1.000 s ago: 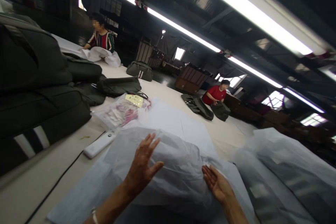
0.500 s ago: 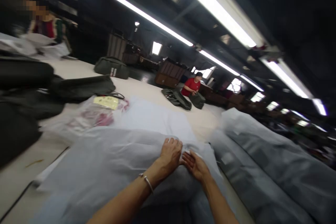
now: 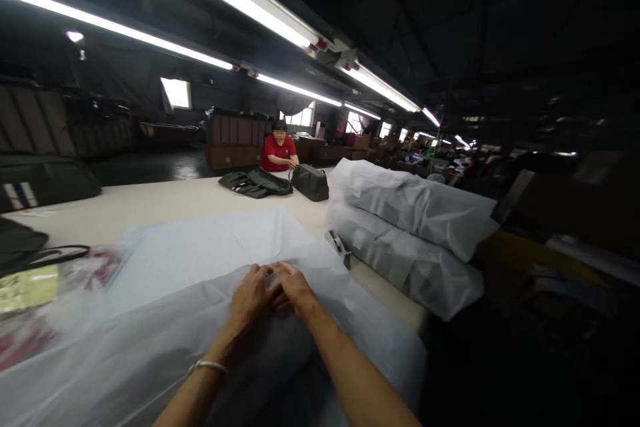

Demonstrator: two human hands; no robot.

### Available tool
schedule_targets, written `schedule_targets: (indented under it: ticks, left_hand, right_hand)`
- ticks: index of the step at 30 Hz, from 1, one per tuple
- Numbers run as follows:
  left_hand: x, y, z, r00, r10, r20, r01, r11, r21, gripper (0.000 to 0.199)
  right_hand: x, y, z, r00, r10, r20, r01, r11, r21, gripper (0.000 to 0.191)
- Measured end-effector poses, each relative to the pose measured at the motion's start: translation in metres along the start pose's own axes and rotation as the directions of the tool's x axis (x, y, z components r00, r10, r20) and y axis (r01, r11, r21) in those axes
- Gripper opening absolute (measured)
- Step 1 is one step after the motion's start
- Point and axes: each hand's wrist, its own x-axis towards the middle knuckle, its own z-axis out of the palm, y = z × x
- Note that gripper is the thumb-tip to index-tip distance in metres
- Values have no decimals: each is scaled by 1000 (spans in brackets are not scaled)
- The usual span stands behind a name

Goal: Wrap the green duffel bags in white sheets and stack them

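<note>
A large translucent plastic bag (image 3: 145, 333) with something dark inside lies on the table in front of me. My left hand (image 3: 251, 295), with a bracelet on its wrist, is closed on the bag's upper part. Right against it, my right hand (image 3: 294, 288) has its fingers bent inward and pinches the same plastic. The fingertips of both hands meet, and the exact bit of plastic between them is hidden. Flat pale plastic sheeting (image 3: 195, 240) lies just beyond the hands.
Two wrapped bundles (image 3: 400, 247) are stacked on the right, beside a grey metal tool (image 3: 338, 248). Dark green bags (image 3: 47, 180) and a clear packet with a yellow label (image 3: 29, 288) lie left. Across the table (image 3: 165, 199), a person in red (image 3: 278, 150) handles a dark bag (image 3: 310, 181).
My view has swung to the right and levelled. My right hand, with fingers spread beside the left before, has come up to the left hand and closed on the plastic.
</note>
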Motion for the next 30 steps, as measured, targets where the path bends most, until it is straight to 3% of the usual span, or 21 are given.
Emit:
schedule_targets:
  ticks: [4, 6, 9, 11, 13, 14, 16, 18, 21, 25, 26, 30]
  left_hand:
    - [8, -9, 1, 999, -49, 6, 49, 998, -33, 35]
    - [10, -13, 2, 998, -68, -13, 66, 993, -95, 38]
    - [8, -15, 1, 994, -104, -34, 97, 981, -167, 36]
    - [6, -14, 1, 992, -126, -24, 119, 977, -178, 34]
    - [5, -12, 0, 989, -146, -15, 140, 970, -197, 34]
    - [5, -11, -1, 988, -157, -15, 150, 966, -210, 35]
    - [4, -8, -2, 982, -187, -14, 178, 954, -243, 39]
    - [3, -7, -2, 973, -229, -1, 219, 931, -292, 42]
    - [2, -8, -2, 963, -269, 20, 258, 899, -354, 44]
    - [3, -10, -1, 955, -296, 3, 278, 895, -349, 44]
    - [3, -11, -1, 951, -309, 8, 292, 889, -352, 45]
    - [1, -11, 0, 941, -333, 56, 325, 848, -420, 46]
  right_hand:
    - [-12, -4, -6, 995, -86, -50, 83, 995, -64, 50]
    - [-30, 1, -20, 978, -205, -23, 202, 975, -95, 43]
    - [-64, 26, -66, 895, -444, -38, 435, 889, -140, 32]
    - [-86, 54, -109, 822, -542, -178, 501, 835, -227, 26]
    - [-101, 87, -152, 788, -499, -360, 426, 865, -266, 39]
    - [-106, 103, -169, 805, -426, -412, 354, 903, -243, 53]
    - [-107, 129, -190, 878, -261, -401, 209, 963, -170, 82]
    - [-98, 140, -193, 937, -148, -318, 115, 986, -120, 98]
    - [-71, 125, -182, 965, -82, -249, 55, 992, -113, 88]
    - [-37, 71, -177, 972, -233, -38, 216, 942, -257, 20]
    - [-31, 57, -180, 965, -260, 11, 254, 932, -259, 12]
    - [-7, 9, -204, 977, -184, 109, 188, 982, -32, 20]
